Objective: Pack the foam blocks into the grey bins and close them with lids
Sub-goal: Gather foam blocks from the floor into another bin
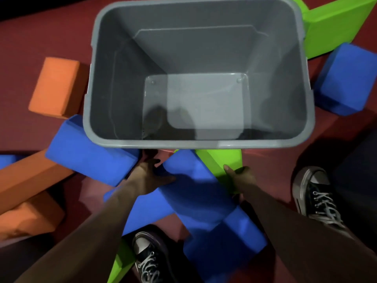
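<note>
grey bin (126, 78): open, lidless and with nothing inside, standing on the red floor (40, 33) directly ahead of both hands, its near rim just beyond the fingertips. long blue foam block (193, 186): lies on the floor in front of the bin, running from the near rim back toward the person, between the two hands. left hand (145, 177): grips the far left edge of the long blue foam block, thumb spread over its top face and fingers curled down its side. right hand (242, 178): sits at the right flank of the same block, bent fingers lying on the green foam block (216, 160) that juts from under the bin's near rim; which of the two blocks it holds cannot be told. second blue block (89, 158): just left of the left hand, tucked against the bin's near left corner. orange block (55, 86): beside the bin's left wall. long orange block (26, 180): farther left, partly under the second blue block. blue cube (344, 78) and green slab (334, 23): beside the bin's right wall. lower blue block (224, 242): between the forearms, near the two black shoes (314, 193).
</note>
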{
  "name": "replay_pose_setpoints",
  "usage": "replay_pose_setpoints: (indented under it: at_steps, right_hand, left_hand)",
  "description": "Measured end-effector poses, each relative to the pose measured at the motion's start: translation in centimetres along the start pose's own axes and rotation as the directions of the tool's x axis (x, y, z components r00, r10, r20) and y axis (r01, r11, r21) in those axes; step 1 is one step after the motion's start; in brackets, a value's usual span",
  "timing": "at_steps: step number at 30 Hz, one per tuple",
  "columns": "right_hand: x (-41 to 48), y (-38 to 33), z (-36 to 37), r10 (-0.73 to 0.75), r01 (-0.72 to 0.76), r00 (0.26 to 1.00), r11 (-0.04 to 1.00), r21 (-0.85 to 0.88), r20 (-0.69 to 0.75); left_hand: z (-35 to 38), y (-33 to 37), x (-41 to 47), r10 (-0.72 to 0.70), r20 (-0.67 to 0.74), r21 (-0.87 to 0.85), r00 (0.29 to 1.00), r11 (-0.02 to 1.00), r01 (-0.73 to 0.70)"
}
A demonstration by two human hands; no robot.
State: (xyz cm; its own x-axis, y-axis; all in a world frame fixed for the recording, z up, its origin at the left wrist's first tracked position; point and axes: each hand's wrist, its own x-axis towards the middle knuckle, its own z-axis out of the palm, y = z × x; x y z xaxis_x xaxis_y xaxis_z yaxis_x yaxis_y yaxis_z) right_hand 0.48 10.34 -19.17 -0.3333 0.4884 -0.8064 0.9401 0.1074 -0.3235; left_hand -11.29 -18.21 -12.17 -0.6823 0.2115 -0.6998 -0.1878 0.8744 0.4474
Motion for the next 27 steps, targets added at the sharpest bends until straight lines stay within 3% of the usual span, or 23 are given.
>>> replay_pose_setpoints:
  at_steps: [4,6,10,12,16,22,27]
  right_hand:
    - [-1.2,0.8,-1.5,0.036,-0.046,0.995,0.995,0.094,0.098]
    - [-2.8,1.4,-2.3,0.034,-0.049,0.994,0.988,0.145,0.104]
    - [-8.0,1.9,-4.3,-0.062,0.052,0.998,0.973,0.224,0.034]
    - [-11.6,1.5,-6.1,-0.073,0.079,0.997,0.979,0.187,-0.038]
    - [-19.6,0.9,-10.8,0.015,-0.003,0.99,0.996,0.087,-0.14]
    - [-26.2,4.3,-14.2,-0.09,0.113,0.972,0.989,0.092,-0.218]
    - [-36.2,2.8,-14.9,-0.218,0.243,0.943,0.967,0.074,-0.252]
  left_hand:
    - [-0.3,-0.6,-2.3,-0.141,0.136,-0.022,0.981,0.989,0.146]
    - [-0.5,0.6,-4.7,-0.146,0.194,-0.019,0.97,0.988,0.153]
    - [-0.6,0.7,-9.7,-0.201,0.153,-0.038,0.967,0.977,0.209]
    - [-0.8,1.3,-12.5,-0.202,0.108,-0.055,0.973,0.976,0.209]
    - [-1.9,2.7,-19.5,-0.234,-0.056,-0.131,0.971,0.965,0.225]
    - [-3.7,5.0,-29.0,-0.304,-0.331,-0.245,0.893,0.942,0.23]
    - [-2.7,7.6,-33.3,-0.294,-0.461,-0.437,0.837,0.896,0.074]
